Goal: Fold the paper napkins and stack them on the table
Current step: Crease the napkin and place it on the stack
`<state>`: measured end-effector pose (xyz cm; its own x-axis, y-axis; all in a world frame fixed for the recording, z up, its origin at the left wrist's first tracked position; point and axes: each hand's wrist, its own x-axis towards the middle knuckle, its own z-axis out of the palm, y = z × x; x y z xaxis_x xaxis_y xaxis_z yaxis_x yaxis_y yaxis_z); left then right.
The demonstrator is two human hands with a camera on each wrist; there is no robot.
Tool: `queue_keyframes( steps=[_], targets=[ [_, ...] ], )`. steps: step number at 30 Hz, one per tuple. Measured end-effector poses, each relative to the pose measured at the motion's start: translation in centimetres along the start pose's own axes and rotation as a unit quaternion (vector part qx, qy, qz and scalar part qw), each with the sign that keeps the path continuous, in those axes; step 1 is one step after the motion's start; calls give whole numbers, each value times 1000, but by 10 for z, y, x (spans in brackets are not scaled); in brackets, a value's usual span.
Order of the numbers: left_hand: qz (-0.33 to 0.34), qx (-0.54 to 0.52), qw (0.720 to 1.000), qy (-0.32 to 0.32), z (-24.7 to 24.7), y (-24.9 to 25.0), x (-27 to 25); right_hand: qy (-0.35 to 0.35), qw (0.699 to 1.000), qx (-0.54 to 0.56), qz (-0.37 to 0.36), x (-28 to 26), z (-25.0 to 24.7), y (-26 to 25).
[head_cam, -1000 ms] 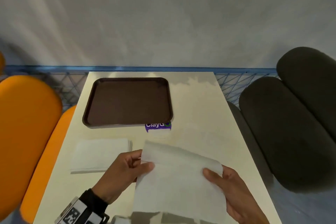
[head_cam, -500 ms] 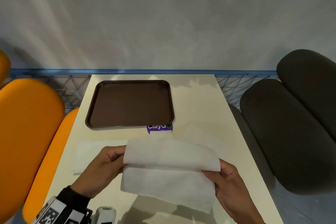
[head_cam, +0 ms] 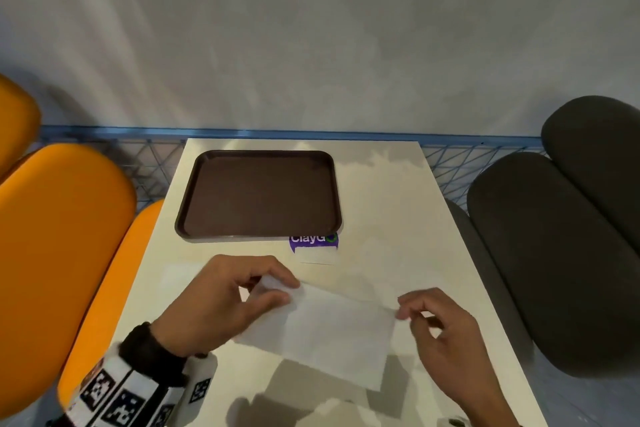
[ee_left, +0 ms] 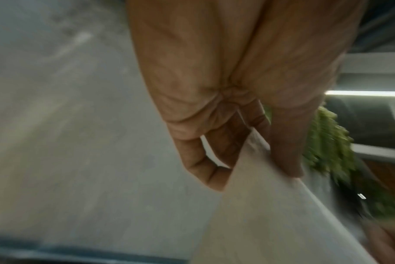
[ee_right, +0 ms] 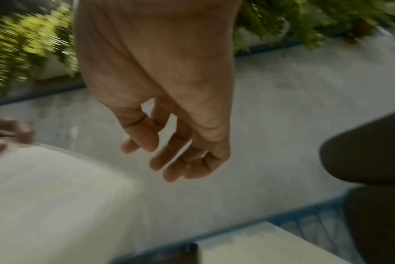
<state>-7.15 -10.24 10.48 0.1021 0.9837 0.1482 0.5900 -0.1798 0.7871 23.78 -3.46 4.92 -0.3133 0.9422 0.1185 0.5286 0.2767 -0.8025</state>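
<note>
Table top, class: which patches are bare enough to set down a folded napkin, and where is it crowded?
Bare: the table right of the brown tray, up to its far right edge. Crowded: the near middle, where both hands work the napkin.

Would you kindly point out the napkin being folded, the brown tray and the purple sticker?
napkin being folded (head_cam: 332, 333): head view, middle of its top layer.
brown tray (head_cam: 259, 196): head view, bare floor of the tray.
purple sticker (head_cam: 313, 242): head view, on its white lettering.

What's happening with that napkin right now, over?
Left hand pinches folded napkin corner; right hand loose at opposite edge, grip unclear. Napkin above table. Nothing in the way.
</note>
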Motion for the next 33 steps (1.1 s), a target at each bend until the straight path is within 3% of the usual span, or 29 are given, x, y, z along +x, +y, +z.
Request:
queue_keyframes(
  steps=[2,5,7,10,12,14,16,19,21,23,25,27,30,31,33],
  targets=[
    [31,71,996,-43,6,6,-1,-1,995,-43,-87,3,7,-22],
    [36,122,988,-87,18,16,-1,-170,973,-78,-133,8,24,-55],
    [33,132,986,-93,18,20,-3,-229,957,-84,-156,10,38,-64],
    [3,86,996,-35,16,25,-7,-197,960,-62,-189,12,42,-67],
    [-31,30,999,-1,19,29,-6,-201,958,-62,-194,11,38,-68],
    [-25,-25,999,16,27,34,-1,-217,953,-71,-198,11,37,-72],
    [-10,-49,998,30,31,37,1,-217,956,-61,-188,10,38,-73],
    [-39,-90,994,36,20,36,0,-228,963,-44,-139,4,34,-52],
    [-52,-100,993,47,7,33,-3,-265,957,-70,-98,-5,25,-24],
    [-63,-91,993,48,-2,28,-8,-309,935,-164,-54,-15,16,6],
    [-56,-67,996,27,-1,26,-11,-295,921,-249,-43,-16,8,11],
    [-34,-51,998,-23,12,28,-12,-296,927,-221,-62,-14,13,-5],
    [-23,-71,992,-100,32,35,-14,-358,920,-136,-88,-9,36,-46],
    [-31,-86,991,-93,30,34,-15,-364,918,-116,-109,-8,44,-52],
    [-82,-116,990,-9,15,28,-19,-359,924,-91,-100,-9,48,-51]
  ],
)
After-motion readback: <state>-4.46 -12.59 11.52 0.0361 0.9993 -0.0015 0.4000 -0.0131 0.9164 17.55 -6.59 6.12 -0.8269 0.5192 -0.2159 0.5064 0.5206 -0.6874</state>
